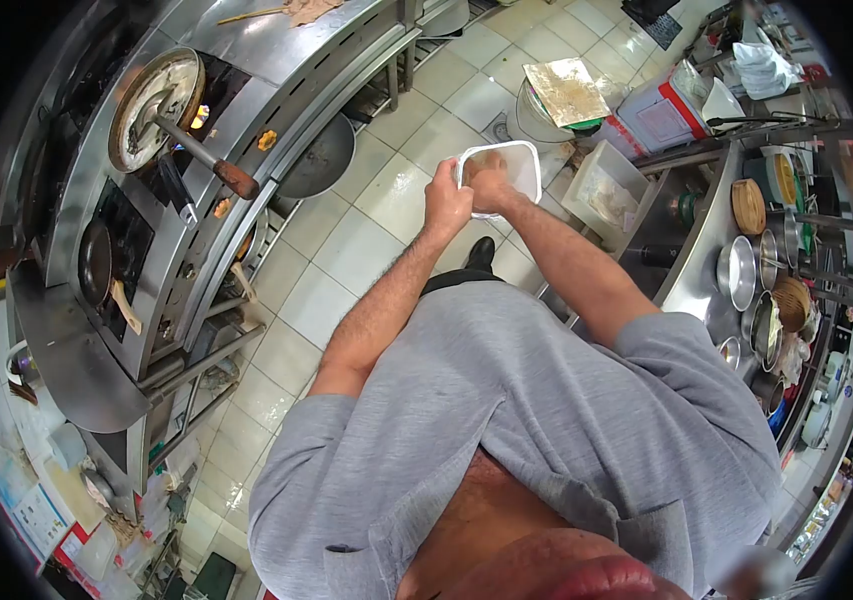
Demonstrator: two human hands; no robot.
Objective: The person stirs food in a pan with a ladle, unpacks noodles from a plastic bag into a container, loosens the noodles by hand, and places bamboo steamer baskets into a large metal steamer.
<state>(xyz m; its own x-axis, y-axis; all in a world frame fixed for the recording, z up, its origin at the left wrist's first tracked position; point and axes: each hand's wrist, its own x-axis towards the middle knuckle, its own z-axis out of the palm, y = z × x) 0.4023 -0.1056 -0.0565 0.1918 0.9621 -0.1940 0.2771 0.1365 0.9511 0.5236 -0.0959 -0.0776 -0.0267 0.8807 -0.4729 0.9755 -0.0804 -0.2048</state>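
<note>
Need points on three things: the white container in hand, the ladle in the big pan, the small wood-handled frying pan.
White container point(524, 168): head view, inner side wall.
Ladle point(236, 180): head view, brown handle grip.
Small frying pan point(95, 264): head view, dark cooking surface.

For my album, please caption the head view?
Left hand grips a tub, right hand reaches inside; a pan sits over flame.

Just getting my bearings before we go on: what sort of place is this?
Probably a restaurant kitchen: a big steel stove with a flame beside a pan, and metal bowls on a steel counter.
</note>
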